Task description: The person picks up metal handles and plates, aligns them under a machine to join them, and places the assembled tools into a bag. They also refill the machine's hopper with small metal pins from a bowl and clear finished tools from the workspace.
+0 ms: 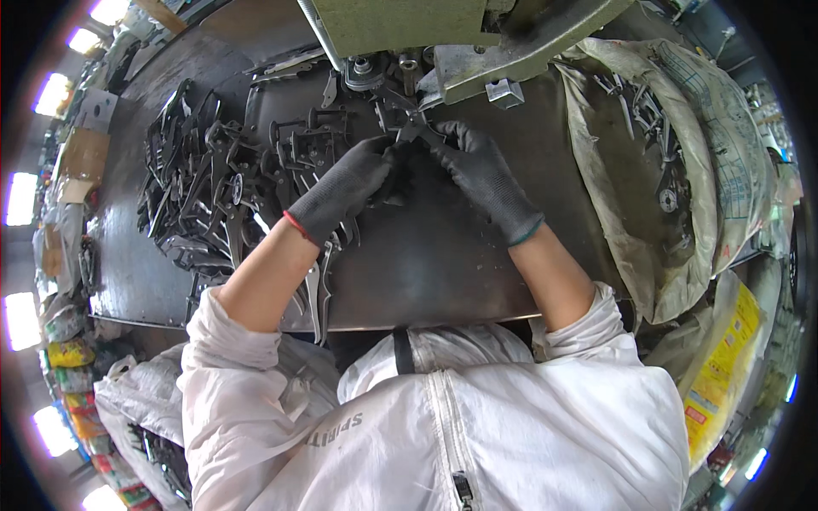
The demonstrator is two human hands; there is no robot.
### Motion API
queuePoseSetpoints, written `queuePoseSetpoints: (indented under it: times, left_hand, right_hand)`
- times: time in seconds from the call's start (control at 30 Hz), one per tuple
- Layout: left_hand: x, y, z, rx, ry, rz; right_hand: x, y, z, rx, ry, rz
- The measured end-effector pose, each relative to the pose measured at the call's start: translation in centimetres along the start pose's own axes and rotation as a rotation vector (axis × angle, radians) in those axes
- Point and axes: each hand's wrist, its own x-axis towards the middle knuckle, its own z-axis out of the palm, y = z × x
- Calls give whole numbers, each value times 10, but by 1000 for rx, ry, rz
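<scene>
Left of the grip, a heap of dark plier-like metal parts (pixel 226 175); the left gloved hand (pixel 368 166) pinches a small metal piece (pixel 412 131) from its near-left side, just below the green machine head (pixel 400 27). Right gloved hand (pixel 479 163) closes narrowly on the piece's right end — judged best: level, steady two-sided hold, fingertips clear of the tooling above. Well right of the grip — open woven sack (pixel 740 145) with more metal parts inside.
</scene>
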Motion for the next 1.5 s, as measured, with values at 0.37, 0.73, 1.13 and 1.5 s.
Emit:
queuePoseSetpoints:
  times: [0.37,0.73,1.13,1.5]
  left_hand:
    - [77,60,-171,1865,468,527]
    - [66,103,-111,1711,226,274]
    - [57,74,-135,1036,650,710]
    - [-91,25,-52,243,495,651]
  right_hand:
    - [-5,-17,6,305,-65,208]
    - [-30,-46,-6,311,-81,227]
    - [-28,-12,1,387,-50,225]
    - [9,43,-135,-366,657,-553]
